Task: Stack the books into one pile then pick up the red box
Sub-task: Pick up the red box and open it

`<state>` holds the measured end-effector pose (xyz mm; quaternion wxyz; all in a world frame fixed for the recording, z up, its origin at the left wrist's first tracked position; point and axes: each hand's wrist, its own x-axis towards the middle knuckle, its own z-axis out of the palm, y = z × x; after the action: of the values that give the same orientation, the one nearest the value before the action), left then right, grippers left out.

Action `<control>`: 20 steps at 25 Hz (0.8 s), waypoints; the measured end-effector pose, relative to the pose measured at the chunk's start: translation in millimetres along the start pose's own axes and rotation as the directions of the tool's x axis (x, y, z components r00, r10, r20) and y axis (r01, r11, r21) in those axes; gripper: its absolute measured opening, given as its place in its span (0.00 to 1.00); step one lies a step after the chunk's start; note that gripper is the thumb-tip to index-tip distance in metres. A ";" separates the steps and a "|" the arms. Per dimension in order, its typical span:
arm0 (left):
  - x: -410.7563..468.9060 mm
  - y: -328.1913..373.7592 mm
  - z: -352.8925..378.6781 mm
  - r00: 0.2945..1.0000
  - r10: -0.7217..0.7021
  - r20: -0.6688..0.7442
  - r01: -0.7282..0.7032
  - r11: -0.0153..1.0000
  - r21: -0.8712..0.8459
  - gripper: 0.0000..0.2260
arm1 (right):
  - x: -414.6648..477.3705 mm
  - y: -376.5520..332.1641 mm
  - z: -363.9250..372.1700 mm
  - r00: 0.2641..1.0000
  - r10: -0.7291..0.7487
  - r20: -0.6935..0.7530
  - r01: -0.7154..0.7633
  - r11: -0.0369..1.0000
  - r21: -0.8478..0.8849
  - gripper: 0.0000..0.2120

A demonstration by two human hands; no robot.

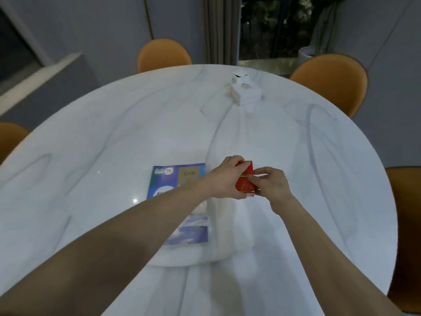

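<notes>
A small red box (245, 181) with gold trim is held between both hands, just above the white round table (114, 137). My left hand (224, 180) wraps its left side and back, fingers over the top corner. My right hand (271, 182) pinches its right edge with thumb and fingertips. Left of the box lies a pile of books (180, 179) with a blue and purple cover on top; my left forearm crosses over it and hides its middle. How many books the pile holds I cannot tell.
Two small white boxes (246, 90) stand stacked at the table's far side. Orange chairs ring the table: one at the back (164, 54), one at the back right (332, 80), others at the left and right edges. A dark window lies beyond.
</notes>
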<state>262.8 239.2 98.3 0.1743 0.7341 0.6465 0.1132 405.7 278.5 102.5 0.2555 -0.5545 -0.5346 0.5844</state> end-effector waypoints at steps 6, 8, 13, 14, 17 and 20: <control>-105.7 -55.3 -53.7 0.984 -0.158 -0.080 0.160 0.987 0.029 0.34 | -39.0 -31.9 105.7 0.986 -0.024 0.166 0.034 0.998 -0.060 0.13; -138.4 -74.4 -67.3 0.978 -0.194 -0.080 0.197 0.980 0.031 0.34 | -52.2 -37.3 140.5 0.977 -0.031 0.212 0.050 0.995 -0.088 0.14; -220.7 -130.4 -90.3 0.957 -0.282 -0.074 0.284 0.959 0.023 0.34 | -90.2 -41.2 232.6 0.946 0.004 0.325 0.038 0.992 -0.122 0.11; -234.4 -140.3 -93.2 0.956 -0.287 -0.068 0.289 0.957 0.027 0.34 | -96.5 -40.2 248.1 0.946 0.004 0.324 0.045 0.989 -0.144 0.12; -278.6 -175.2 -101.4 0.952 -0.301 -0.048 0.303 0.952 0.042 0.33 | -119.2 -38.4 301.4 0.956 -0.004 0.294 0.056 0.984 -0.167 0.13; -317.5 -208.9 -108.1 0.952 -0.305 -0.037 0.306 0.950 0.052 0.33 | -142.7 -35.9 352.3 0.958 -0.011 0.286 0.066 0.980 -0.186 0.11</control>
<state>-13.6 -41.3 131.7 0.1596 0.6282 0.7576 0.0768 106.9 41.7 123.0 0.1327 -0.4766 -0.6306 0.5980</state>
